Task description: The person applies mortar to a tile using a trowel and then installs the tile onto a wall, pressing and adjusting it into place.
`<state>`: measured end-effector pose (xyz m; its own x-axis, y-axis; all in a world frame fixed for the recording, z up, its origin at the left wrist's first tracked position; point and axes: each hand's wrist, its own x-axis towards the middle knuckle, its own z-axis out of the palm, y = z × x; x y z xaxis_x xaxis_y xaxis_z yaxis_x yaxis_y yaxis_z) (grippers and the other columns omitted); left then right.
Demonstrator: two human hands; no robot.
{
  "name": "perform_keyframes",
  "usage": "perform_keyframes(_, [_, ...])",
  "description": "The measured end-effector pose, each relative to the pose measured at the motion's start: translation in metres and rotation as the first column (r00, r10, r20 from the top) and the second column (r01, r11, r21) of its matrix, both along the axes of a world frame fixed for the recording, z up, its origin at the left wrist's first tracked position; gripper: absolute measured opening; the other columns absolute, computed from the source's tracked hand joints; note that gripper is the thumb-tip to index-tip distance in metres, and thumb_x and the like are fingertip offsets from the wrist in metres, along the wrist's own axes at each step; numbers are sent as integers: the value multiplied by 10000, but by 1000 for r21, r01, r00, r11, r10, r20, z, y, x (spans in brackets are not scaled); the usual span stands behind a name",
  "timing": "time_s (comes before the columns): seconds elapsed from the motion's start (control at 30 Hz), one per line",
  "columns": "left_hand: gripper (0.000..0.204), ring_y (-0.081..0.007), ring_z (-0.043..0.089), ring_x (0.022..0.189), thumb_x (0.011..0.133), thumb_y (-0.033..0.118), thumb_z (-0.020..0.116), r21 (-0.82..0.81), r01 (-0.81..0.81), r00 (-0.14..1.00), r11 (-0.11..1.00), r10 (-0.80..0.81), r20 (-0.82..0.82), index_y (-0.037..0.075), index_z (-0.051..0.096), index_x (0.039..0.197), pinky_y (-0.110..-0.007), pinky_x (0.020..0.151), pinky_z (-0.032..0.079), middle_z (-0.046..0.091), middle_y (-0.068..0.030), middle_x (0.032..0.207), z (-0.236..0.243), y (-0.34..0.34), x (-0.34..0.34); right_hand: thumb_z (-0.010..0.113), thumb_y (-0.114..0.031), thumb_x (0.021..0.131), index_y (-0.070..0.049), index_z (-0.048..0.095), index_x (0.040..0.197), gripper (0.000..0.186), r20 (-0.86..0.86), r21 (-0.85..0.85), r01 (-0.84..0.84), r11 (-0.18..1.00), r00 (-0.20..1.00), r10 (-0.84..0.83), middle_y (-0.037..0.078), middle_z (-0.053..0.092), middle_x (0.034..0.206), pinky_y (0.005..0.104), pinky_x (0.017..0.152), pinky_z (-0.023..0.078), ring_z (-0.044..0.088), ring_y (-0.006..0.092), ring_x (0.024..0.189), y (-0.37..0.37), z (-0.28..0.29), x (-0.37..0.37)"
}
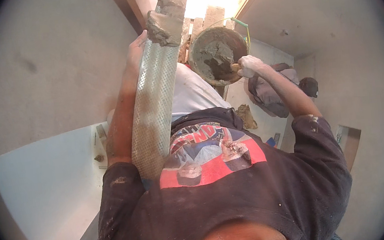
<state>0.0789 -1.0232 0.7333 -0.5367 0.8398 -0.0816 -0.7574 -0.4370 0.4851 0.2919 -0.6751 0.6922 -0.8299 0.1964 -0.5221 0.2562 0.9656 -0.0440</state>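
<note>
A long perforated metal profile (151,91) slants from beside my torso up toward the far end. Two thick lumps of wet grey-brown mortar (166,28) sit on its far end. My left hand (137,46) is closed around the profile's left edge, just below the mortar, with most of its fingers hidden underneath. To the right stands a round bucket (196,75) of mortar, its wire handle folded to the far right. My right hand (249,65) reaches over the bucket's right rim, closed on a short wooden handle (235,67). What tool the handle belongs to cannot be made out.
Wooden planks (213,17) lie beyond the bucket, before a bright opening. Dark and grey cloth (269,94) is heaped at the right, near a brownish lump (247,116). Plastered walls (42,75) close in on both sides; the right one has a recess (350,145).
</note>
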Motion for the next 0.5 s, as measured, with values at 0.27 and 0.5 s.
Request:
perform_keyframes(0.27, [539,-330,646,1119,1065,429,444,-139,-127,989,982,115,-90,-14,562,1350,-451,1021,489,672,-199,1238,18,-3,12,717,-306,831,9,710,793,317,263,-374,473,798,879,-398,92,654,681,331,435,420,586,182,498,-16,-46,-34])
perform_keyframes(0.5, [563,-334,635,1143,1051,429,464,305,170,958,937,-230,173,-30,554,1364,-455,1042,465,643,-216,1301,-8,-19,-8,704,-236,870,-28,651,894,216,446,-612,716,337,664,-601,57,593,692,299,382,382,539,147,465,-35,-50,-32])
